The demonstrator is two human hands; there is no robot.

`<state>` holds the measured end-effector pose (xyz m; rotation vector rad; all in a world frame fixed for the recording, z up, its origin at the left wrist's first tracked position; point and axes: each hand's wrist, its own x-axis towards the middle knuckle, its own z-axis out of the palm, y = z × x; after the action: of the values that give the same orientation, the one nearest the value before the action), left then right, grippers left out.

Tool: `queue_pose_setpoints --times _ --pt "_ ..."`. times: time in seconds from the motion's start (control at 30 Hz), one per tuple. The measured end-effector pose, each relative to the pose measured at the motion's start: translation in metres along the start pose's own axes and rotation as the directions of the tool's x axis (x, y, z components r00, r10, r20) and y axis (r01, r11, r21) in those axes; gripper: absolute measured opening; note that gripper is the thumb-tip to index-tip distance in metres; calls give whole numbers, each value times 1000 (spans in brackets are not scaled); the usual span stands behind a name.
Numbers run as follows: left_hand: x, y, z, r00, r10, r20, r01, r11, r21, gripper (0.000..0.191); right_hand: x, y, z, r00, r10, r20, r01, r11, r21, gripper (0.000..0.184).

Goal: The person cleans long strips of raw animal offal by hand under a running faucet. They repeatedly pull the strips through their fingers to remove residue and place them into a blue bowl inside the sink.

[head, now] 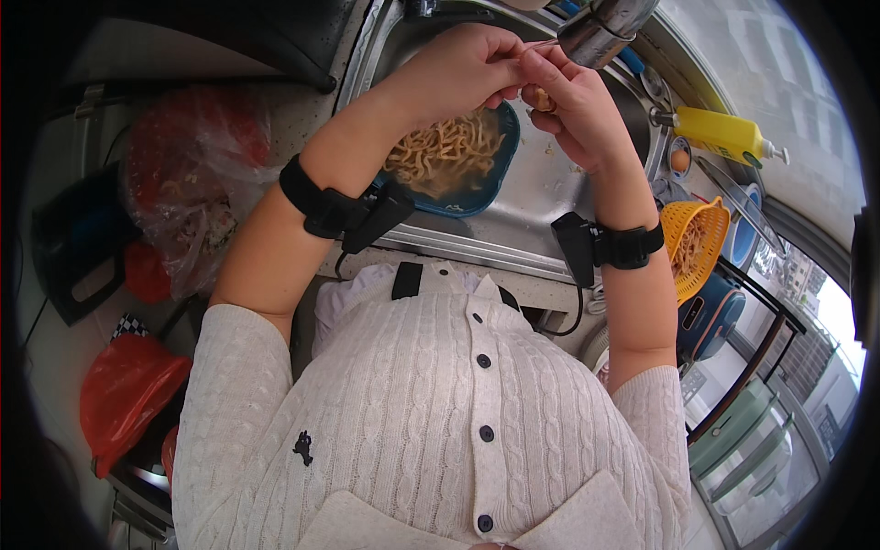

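Observation:
Over a metal sink (543, 185), my left hand (467, 69) and my right hand (574, 103) meet at the fingertips. Between them they pinch a thin, pale strand, partly hidden by the fingers. A small tan lump (543, 100) is held in the curled fingers of my right hand. Below my left hand, in the sink, stands a blue tub (510, 148) with many tan, noodle-like strips (447, 155) in cloudy liquid. I cannot tell what the strips are made of. A metal faucet head (598, 38) is just above my right hand. Small tan scraps lie on the sink bottom.
At the right are a yellow pump bottle (722, 134), an egg (680, 161) in a small container, and a yellow perforated basket (718, 227) holding similar strips. Clear and red plastic bags (199, 165) and a dark kettle (82, 240) stand at the left.

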<state>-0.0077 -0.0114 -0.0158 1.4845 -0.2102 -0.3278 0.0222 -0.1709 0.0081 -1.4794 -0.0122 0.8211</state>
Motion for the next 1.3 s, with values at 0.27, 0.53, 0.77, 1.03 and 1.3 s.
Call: queue_pose_setpoints --times 0.27,0.53,0.77,1.03,1.3 --pt "0 4 -3 981 -123 -147 140 984 113 19 1 -9 9 926 -347 -147 248 855 -455 21" --pt "-2 2 -6 994 -38 -106 35 999 -31 16 6 -8 -8 955 -165 -249 147 985 -87 18" --pt "-5 0 -8 996 -59 -63 43 972 -233 24 4 -10 -10 979 -147 -145 153 987 37 18" --pt "-3 -3 -5 994 -106 -26 100 983 -153 26 3 -9 -16 992 -95 -79 105 986 131 21" --pt "1 -4 0 997 -45 -56 37 991 -129 20 3 -9 -11 977 -213 5 213 977 -19 15"
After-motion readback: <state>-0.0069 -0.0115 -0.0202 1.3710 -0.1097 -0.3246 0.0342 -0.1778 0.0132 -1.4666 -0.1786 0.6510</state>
